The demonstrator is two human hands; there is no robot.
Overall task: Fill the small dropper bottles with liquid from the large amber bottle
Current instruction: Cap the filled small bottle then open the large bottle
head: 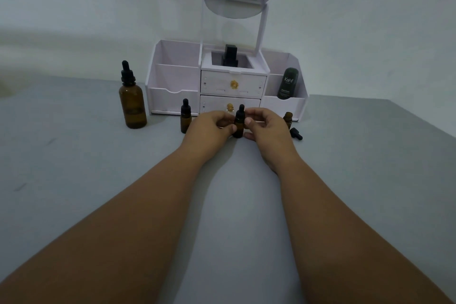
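Head view: the left hand (pixel 209 128) and right hand (pixel 265 128) both pinch a small capped bottle (pixel 238 124) between thumb and fingertips, upright on the grey table (pixel 357 155), just before a white organizer (pixel 172 86). The large amber bottle (pixel 132 106) stands well to the left, a second small bottle (pixel 185 119) between them. At the right stands an uncapped bottle (pixel 288 118), its dropper cap (pixel 296 134) lying beside it.

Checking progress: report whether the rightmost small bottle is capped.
Uncapped: rightmost small bottle has a bare neck; dropper cap lies beside it.
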